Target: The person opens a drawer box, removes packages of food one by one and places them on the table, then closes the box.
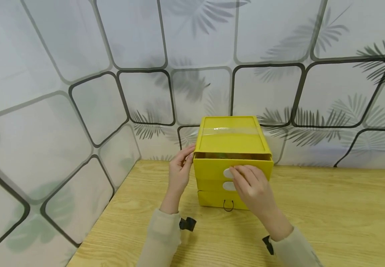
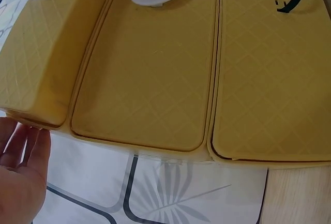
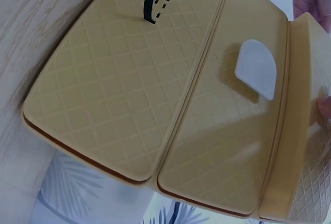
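Note:
A yellow three-drawer storage box (image 1: 234,139) stands on the table. Its top drawer (image 1: 209,168) is pulled out a little, leaving a dark gap under the lid; the contents cannot be made out. My right hand (image 1: 254,189) pinches the white handle (image 1: 227,173) of that drawer between thumb and fingers. Against the box's left side, near the top, rests my left hand (image 1: 179,172), its fingers (image 2: 39,149) extended along the edge. Below, the middle drawer (image 2: 145,79) with a white handle (image 3: 257,69) and the bottom drawer (image 3: 108,89) with a black loop handle (image 1: 228,206) sit closed.
The wood-grain table (image 1: 329,211) extends to both sides and in front of the box. Close behind the box hangs a patterned wall covering (image 1: 199,85), which also runs along the left side. Clear tape (image 1: 230,130) crosses the box lid.

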A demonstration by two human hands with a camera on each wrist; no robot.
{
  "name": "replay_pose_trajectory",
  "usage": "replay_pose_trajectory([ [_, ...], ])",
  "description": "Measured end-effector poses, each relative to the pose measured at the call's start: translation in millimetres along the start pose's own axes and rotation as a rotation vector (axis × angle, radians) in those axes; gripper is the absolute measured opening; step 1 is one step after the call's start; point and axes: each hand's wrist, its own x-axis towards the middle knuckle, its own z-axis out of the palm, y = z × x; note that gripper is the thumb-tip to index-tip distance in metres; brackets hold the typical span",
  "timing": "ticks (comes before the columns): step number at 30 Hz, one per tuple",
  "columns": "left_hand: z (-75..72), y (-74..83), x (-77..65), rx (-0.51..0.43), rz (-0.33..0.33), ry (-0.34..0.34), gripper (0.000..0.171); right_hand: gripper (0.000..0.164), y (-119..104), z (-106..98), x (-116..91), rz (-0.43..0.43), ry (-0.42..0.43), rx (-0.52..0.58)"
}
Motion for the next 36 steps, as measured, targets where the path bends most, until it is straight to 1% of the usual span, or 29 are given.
replay_pose_trajectory([
  [9,0.3,0.0,-0.4,0.010,0.018,-0.004,0.024,0.024,-5.0,-11.0,5.0,-0.050,0.018,0.036],
  [16,0.6,0.7,-0.4,0.024,0.015,-0.004,0.024,0.026,-10.5,-22.1,9.4,-0.058,0.012,0.057],
  [24,0.2,1.2,-0.3,0.008,0.002,-0.011,0.025,0.026,-16.9,-31.8,15.7,-0.087,0.032,0.071],
  [36,0.6,3.1,0.6,0.036,0.008,-0.002,0.023,0.027,-24.6,-40.8,21.5,-0.103,0.038,0.090],
])
